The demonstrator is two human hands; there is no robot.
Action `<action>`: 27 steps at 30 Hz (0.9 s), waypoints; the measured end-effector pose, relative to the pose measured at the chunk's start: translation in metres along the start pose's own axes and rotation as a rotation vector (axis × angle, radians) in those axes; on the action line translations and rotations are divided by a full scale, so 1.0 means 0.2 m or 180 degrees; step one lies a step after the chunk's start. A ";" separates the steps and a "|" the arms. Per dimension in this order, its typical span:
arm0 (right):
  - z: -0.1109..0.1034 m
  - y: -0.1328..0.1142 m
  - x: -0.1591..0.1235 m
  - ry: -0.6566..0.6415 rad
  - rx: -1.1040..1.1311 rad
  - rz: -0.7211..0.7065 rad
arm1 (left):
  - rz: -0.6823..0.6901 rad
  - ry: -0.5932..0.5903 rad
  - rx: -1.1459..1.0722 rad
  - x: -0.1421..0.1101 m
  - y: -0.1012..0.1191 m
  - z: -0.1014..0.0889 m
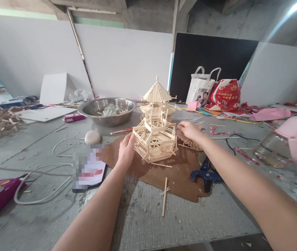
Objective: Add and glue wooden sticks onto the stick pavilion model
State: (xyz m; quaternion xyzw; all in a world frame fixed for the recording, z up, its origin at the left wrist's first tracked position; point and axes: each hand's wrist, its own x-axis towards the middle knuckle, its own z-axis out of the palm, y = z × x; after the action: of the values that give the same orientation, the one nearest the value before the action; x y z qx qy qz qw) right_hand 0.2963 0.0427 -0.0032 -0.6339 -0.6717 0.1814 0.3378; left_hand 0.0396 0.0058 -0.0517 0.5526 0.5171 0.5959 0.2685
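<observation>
A pagoda model (161, 141) built of thin wooden sticks stands upright on a brown sheet (187, 184), with a pointed roof over open tiers. My left hand (127, 148) grips its lower tier at the left edge; part of the fingers is hidden. Close to the right edge of that tier is my right hand (190, 130), fingers curled and pressed together, what they hold hidden. Below it lies a fanned piece of wooden strips (194, 143), partly covered by the hand. A loose stick (164, 198) with a thin cross-piece lies in front of the model.
Blue-handled cutters (207, 176) lie at the sheet's right edge. Left are a phone (92, 172), a white round device (93, 137) and looping cables. A metal basin (108, 111) stands behind, a glass jug (271, 148) at right, bags (224, 96) farther back.
</observation>
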 end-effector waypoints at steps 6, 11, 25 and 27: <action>-0.17 -0.02 -0.10 -0.0032 0.2650 -0.0073 | -0.0011 -0.0020 0.0007 0.00 0.01 0.00; -0.30 0.01 -0.21 -0.0148 0.3606 0.0174 | 0.0008 -0.0004 0.0071 0.00 0.01 0.00; -0.16 0.28 -0.33 0.1302 0.2373 0.0649 | 0.0086 0.0098 0.0232 0.01 0.00 -0.01; -0.07 0.31 -0.34 0.1007 0.1849 0.0554 | 0.0090 0.0104 0.0263 0.01 0.00 -0.01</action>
State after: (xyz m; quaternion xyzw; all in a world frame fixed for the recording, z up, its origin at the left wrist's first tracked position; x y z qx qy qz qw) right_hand 0.3490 -0.0176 -0.0490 -0.5865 -0.4745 0.2927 0.5875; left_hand 0.0375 0.0064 -0.0514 0.5606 0.5377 0.5867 0.2286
